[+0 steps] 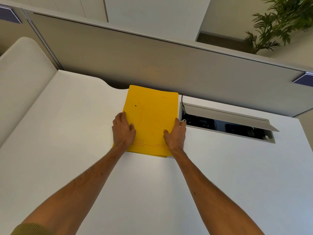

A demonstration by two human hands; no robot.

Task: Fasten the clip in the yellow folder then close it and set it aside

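- Head camera looks down on a yellow folder (152, 116) that lies closed and flat on the white desk (67, 133), at the far side of it, close to the grey partition wall (152, 61).
- Its front cover faces up; it carries faint printed lines and some small red text, too blurred to read, and one small dark hole near the upper left corner.
- At the near edge a few layers of yellow card show, not fully lined up with each other.
- No clip can be seen, because the cover hides the inside.
- The left hand (123, 131) rests on the left edge of the folder, fingers bent over the border and the thumb on the cover.
- The right hand (175, 136) is on the right edge in the same way, thumb on the cover and fingers curled around the side.
- So both hands grip the folder from its two sides, with both arms stretched far forward and a bit of olive sleeve (32, 228) visible at the left elbow.
- Just beside the right hand is an open cable box (228, 126) sunk in the desk, its lid tilted up.
- A green plant (279, 22) stands behind the partition, at the upper right.
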